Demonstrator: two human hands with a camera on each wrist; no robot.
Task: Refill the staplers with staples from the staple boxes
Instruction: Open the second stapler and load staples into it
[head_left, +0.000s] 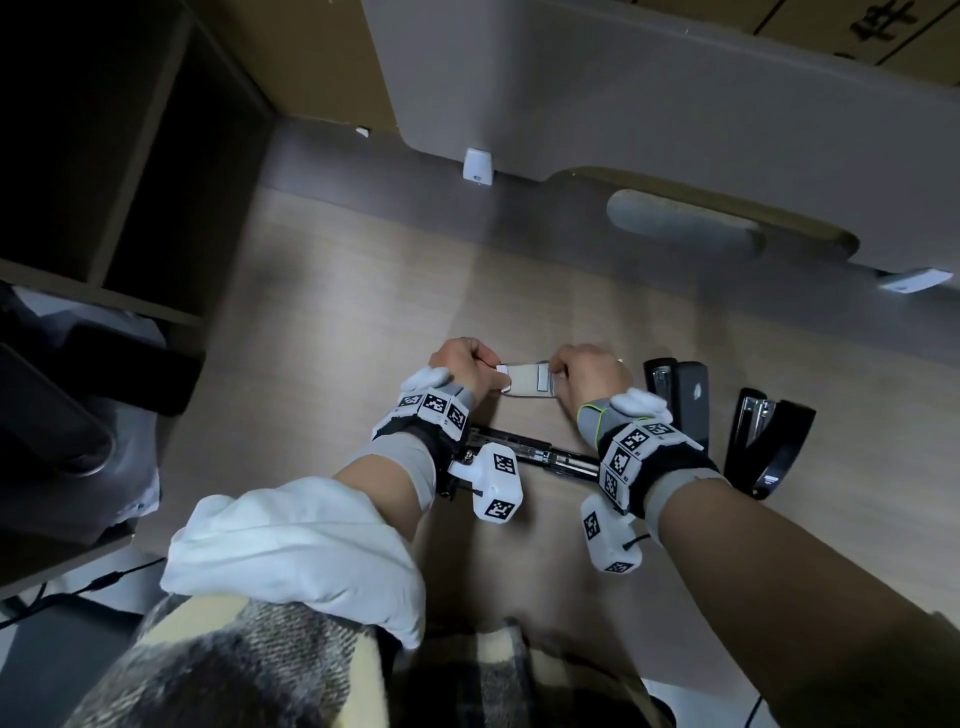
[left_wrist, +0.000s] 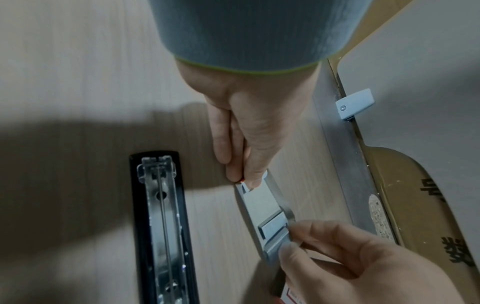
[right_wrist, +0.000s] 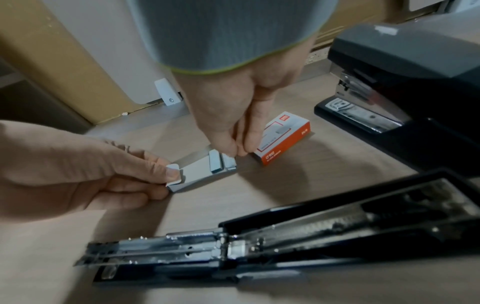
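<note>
Fingers of right hand pinch a staple strip in the open staple box, frame centre; left hand grips the box flap. Step: extracting staples. Next: lift strip, load opened stapler, lower frame.

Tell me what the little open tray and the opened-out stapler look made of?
The tray looks like thin matte card, with a folded end flap. The stapler seems glossy black plastic around a shiny metal channel that glints; neither can be confirmed.
</note>
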